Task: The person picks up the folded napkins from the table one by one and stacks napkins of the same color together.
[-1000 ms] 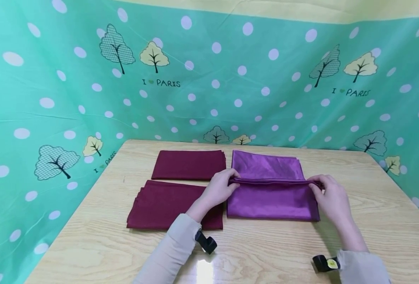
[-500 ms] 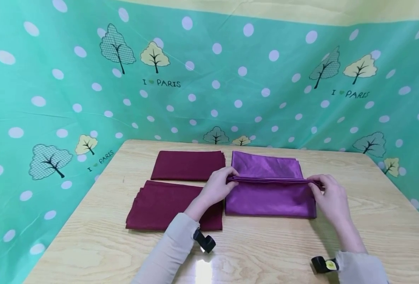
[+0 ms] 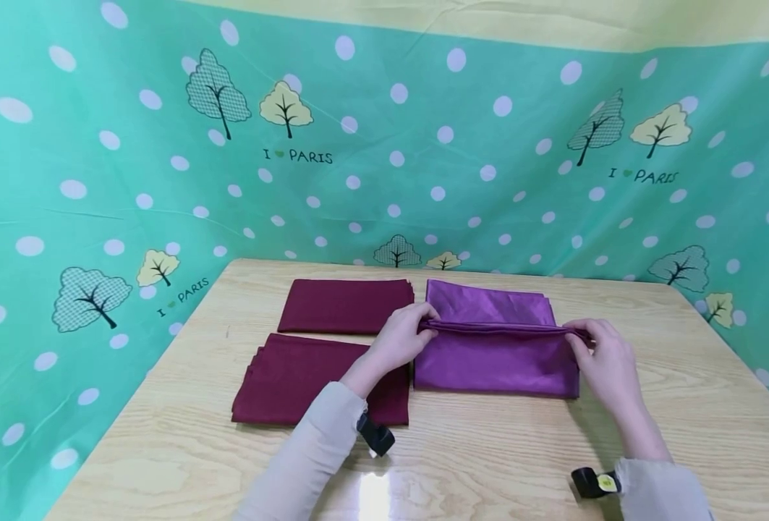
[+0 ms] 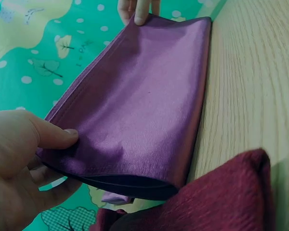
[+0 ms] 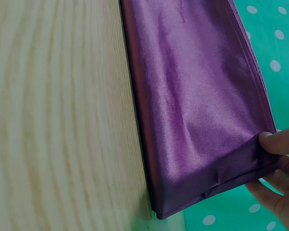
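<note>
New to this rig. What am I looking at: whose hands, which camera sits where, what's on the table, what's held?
No machine here: a person works with two bare hands. The wide picture comes from a camera worn on the head, looking forward and down. The close-ups come from the left wrist camera and right wrist camera, each facing its own hand's work. On the table lie a far dark red cloth and a near dark red cloth, both folded. To their right, the left hand and right hand pinch the ends of the raised edge of the near purple cloth. More purple cloth lies just beyond. A dotted green curtain hangs behind.
</note>
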Motion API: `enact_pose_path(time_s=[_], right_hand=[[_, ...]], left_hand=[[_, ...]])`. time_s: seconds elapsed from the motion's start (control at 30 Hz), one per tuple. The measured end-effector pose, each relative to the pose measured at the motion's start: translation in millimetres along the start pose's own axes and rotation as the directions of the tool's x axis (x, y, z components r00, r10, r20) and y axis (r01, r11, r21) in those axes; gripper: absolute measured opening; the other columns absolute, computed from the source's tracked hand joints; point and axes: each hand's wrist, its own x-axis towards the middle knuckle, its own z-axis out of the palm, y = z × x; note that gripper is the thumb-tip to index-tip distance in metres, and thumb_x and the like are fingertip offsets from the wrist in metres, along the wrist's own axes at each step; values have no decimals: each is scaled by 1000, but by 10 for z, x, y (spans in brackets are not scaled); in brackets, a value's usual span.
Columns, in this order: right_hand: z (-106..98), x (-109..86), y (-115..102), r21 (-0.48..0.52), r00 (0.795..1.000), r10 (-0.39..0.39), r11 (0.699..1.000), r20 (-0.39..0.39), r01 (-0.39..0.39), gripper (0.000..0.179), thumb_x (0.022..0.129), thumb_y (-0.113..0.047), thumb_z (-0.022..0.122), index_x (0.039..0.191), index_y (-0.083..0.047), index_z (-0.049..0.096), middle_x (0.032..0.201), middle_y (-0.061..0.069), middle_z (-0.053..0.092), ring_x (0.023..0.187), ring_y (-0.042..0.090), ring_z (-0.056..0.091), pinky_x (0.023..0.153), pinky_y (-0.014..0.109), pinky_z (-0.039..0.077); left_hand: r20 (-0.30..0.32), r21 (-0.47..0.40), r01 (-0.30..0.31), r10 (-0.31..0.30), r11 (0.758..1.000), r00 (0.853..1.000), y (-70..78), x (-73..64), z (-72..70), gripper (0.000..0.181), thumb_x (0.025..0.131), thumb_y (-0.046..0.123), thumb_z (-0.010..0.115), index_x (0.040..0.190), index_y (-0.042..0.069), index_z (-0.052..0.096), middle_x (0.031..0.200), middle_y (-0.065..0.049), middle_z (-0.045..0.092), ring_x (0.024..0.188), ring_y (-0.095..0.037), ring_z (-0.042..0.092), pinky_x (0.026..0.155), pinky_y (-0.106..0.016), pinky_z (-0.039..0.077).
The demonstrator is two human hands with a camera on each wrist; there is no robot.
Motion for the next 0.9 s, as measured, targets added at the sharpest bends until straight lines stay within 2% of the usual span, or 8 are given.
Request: enact_pose_path(time_s=[0.13, 0.43, 0.67, 0.9], right_hand=[[7, 59, 4, -6, 1000, -24, 1000, 6, 24, 11, 86, -3, 59, 96, -1, 64, 95, 17, 60, 85, 28, 55, 68, 31, 41], [-15, 184, 14, 1, 998, -61, 998, 22, 61, 12, 86, -3, 58, 96, 0, 63, 94, 19, 59, 84, 30, 55, 65, 36, 42], [-24, 276, 34, 11, 996, -75, 997, 38, 75, 12, 86, -3, 59, 96, 0, 64, 93, 19, 60, 83, 30, 56, 64, 33, 45], [-27, 360, 33, 33, 996, -72, 997, 58, 70, 14, 88, -4, 57, 99, 2, 62, 98, 23, 59, 85, 34, 56, 69, 48, 48]], left_hand=[[18, 22, -5, 5, 1000, 1000, -2, 33, -25, 13, 83, 10, 65, 95, 14, 61, 96, 1, 62, 90, -12, 57, 79, -27, 46], [46, 27, 6, -8, 1000, 999, 8, 158, -106, 13, 82, 11, 66, 95, 13, 61, 94, 0, 62, 86, -12, 56, 77, -26, 46], [84, 16, 36, -37, 999, 996, -35, 263, -136, 15, 83, 13, 65, 98, 15, 61, 96, 1, 64, 91, -12, 58, 80, -25, 46], [105, 37, 34, -37, 999, 994, -55, 362, -177, 17, 84, 14, 64, 101, 14, 64, 101, 0, 65, 94, -13, 58, 82, -27, 45]])
